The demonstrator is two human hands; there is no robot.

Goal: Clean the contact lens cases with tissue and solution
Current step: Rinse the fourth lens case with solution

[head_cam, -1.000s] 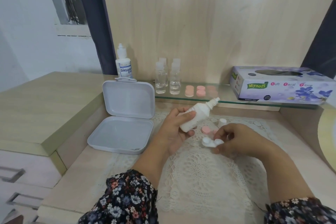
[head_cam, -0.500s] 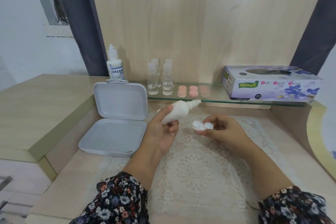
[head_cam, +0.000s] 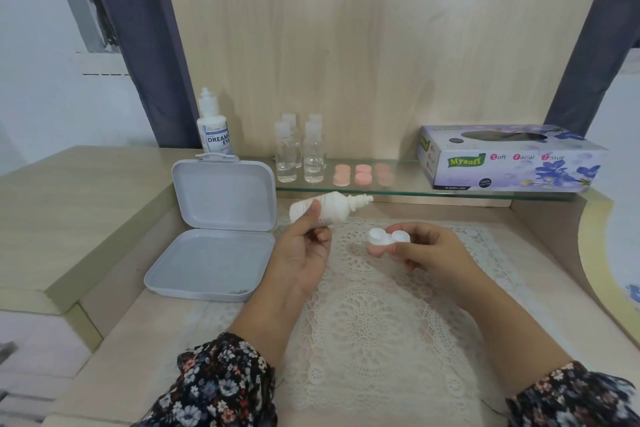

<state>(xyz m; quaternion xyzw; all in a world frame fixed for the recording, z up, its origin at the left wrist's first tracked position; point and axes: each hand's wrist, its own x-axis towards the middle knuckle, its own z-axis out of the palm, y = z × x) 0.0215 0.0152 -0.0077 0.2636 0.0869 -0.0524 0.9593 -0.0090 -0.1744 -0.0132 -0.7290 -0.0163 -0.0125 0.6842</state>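
Note:
My left hand (head_cam: 304,253) grips a small white solution bottle (head_cam: 329,209), uncapped, lying nearly level with its nozzle pointing right. My right hand (head_cam: 427,251) pinches a white contact lens case (head_cam: 388,237) with two open wells facing up, just right of and below the nozzle. Something pink (head_cam: 375,249) shows under the case. Both hands hover over a lace mat (head_cam: 374,322). A tissue box (head_cam: 512,159) sits on the glass shelf at the right.
An open grey plastic box (head_cam: 214,236) stands left of the mat. On the glass shelf (head_cam: 398,189) are a Dream Eye bottle (head_cam: 214,128), several small clear bottles (head_cam: 301,152) and pink lens cases (head_cam: 362,174). A wooden panel rises behind.
My right hand lifted the lens case off the mat and raised it toward the bottle. The bottle in my left hand tipped from slanting upward to nearly level.

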